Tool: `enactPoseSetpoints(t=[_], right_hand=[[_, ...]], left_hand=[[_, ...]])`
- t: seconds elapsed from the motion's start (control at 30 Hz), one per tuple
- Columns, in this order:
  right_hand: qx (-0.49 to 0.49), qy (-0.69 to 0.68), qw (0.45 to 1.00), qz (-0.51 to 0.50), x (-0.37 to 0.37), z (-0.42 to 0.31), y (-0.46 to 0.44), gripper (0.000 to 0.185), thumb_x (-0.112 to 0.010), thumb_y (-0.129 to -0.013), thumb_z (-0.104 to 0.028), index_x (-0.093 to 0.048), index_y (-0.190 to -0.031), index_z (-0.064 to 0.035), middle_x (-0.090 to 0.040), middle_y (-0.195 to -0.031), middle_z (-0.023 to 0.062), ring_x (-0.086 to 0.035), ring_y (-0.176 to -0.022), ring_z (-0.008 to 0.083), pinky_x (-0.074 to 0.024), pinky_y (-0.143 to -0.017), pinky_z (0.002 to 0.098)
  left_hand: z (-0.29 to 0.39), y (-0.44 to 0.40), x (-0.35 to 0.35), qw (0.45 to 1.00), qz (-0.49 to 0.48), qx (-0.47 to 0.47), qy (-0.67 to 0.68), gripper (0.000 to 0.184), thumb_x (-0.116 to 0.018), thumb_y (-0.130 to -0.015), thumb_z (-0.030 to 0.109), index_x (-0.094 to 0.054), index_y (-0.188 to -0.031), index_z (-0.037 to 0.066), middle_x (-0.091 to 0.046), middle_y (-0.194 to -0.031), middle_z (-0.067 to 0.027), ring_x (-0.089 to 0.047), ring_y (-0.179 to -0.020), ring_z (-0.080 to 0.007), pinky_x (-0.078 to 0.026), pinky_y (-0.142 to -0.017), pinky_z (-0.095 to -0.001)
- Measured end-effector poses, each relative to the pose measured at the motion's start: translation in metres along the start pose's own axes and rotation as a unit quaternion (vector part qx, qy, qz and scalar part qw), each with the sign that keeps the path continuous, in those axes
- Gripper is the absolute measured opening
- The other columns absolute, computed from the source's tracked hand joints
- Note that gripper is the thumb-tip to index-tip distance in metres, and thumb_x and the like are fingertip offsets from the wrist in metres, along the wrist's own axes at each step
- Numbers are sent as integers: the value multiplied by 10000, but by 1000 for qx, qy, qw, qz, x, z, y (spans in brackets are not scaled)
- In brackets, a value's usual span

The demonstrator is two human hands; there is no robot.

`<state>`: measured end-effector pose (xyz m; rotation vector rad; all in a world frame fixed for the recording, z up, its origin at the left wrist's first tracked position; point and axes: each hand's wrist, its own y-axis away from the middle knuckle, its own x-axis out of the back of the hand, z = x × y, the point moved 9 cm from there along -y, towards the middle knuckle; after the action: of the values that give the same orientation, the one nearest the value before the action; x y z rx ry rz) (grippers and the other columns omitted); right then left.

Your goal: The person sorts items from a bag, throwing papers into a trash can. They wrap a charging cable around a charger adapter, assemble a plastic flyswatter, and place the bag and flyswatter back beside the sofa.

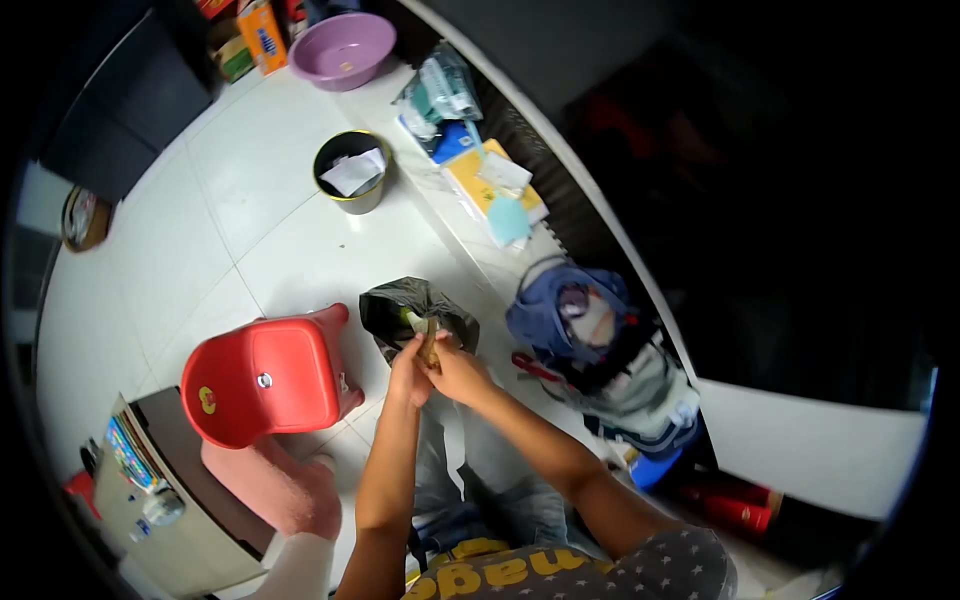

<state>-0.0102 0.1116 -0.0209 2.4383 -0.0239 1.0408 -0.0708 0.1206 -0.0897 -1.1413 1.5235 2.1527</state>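
Note:
A black plastic bag (464,322) stands open on the floor in front of me, with something pale and green (408,316) inside it. Over the bag's near edge, my left hand (408,374) and my right hand (456,368) come together. Between them is a small tan-brown item (430,344), too blurred and covered to name. Fingers of both hands are closed around it from either side.
A red plastic chair (290,365) stands at the left, above a pink cushion-like thing (285,490). Farther off are a bin (362,203) with paper and a purple basin (345,50). On the right lie a blue backpack (540,310) and books (465,180) beside a low ledge.

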Motion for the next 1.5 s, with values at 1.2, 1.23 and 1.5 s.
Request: enactPoseSetpoints(t=[1.2,1.23,1.5], right_hand=[[-548,-481,379,570,-187,314,738,244,-516,-812,-117,-537,-1040,-33,-632,-860,123,-621,-776,225,-487,-673,329],[-565,-451,371,583,-186,322,743,269,-519,-799,-112,-528,-1058,-41,-623,-914,140,-613,-820,280,-482,-714,347],[-608,-439,188,634,-246,452,727,410,-521,-761,-140,-508,-1154,-23,-579,-1063,224,-558,-974,368,-438,-848,411]], left_hand=[[-714,279,-23,144,-469,197,-849,476,-528,-783,-16,-374,-1232,22,-531,-1020,-89,-544,-873,-159,-447,-768,-282],[-729,278,-27,124,-481,202,-844,476,-528,-783,-16,-374,-1232,22,-531,-1020,-89,-544,-873,-159,-447,-768,-282],[-835,210,49,181,-431,521,-714,478,-560,-793,-10,-359,-1221,58,-501,-986,-34,-493,-903,-127,-400,-803,-236]])
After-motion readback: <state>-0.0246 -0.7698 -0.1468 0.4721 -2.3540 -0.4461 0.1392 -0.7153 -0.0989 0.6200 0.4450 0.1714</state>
